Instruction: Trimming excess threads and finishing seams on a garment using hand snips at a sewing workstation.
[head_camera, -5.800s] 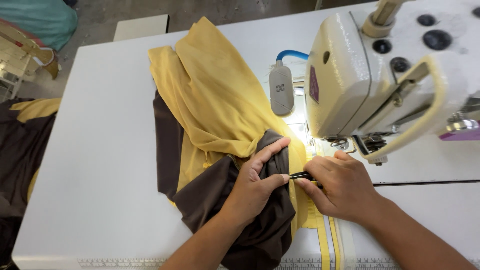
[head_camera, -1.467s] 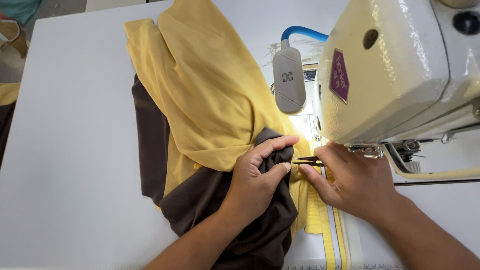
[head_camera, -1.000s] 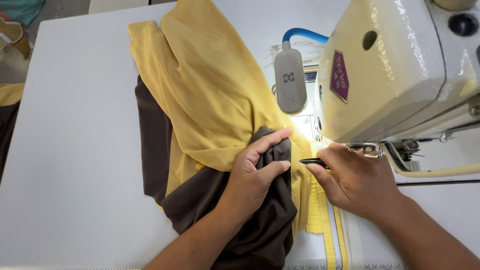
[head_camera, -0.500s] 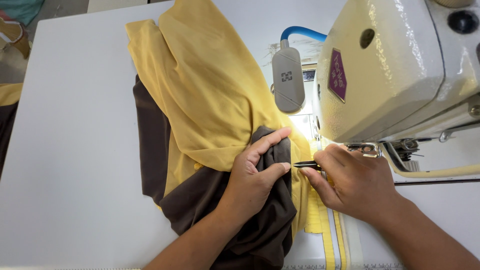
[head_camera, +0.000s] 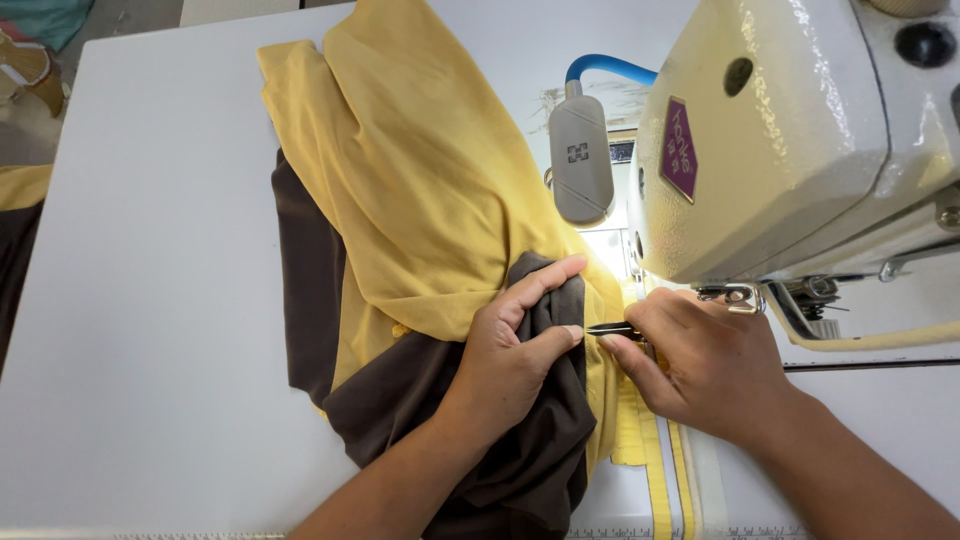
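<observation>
A yellow and dark brown garment lies bunched on the white sewing table, in front of a cream sewing machine. My left hand pinches a fold of the brown fabric between thumb and fingers, just left of the needle area. My right hand grips a thin dark pointed tool, perhaps tweezers, whose tip touches the fabric at my left thumb. The needle itself is hidden behind the machine head.
A grey lamp head on a blue gooseneck hangs beside the machine. Yellow measuring strips run along the table near its front edge. More yellow and brown cloth hangs off the table's left side.
My hands hold nearly the same pose. The tool's tip drew slightly away from my left thumb a second ago and is back against the fabric. The camera has moved closer since the earliest frame.
</observation>
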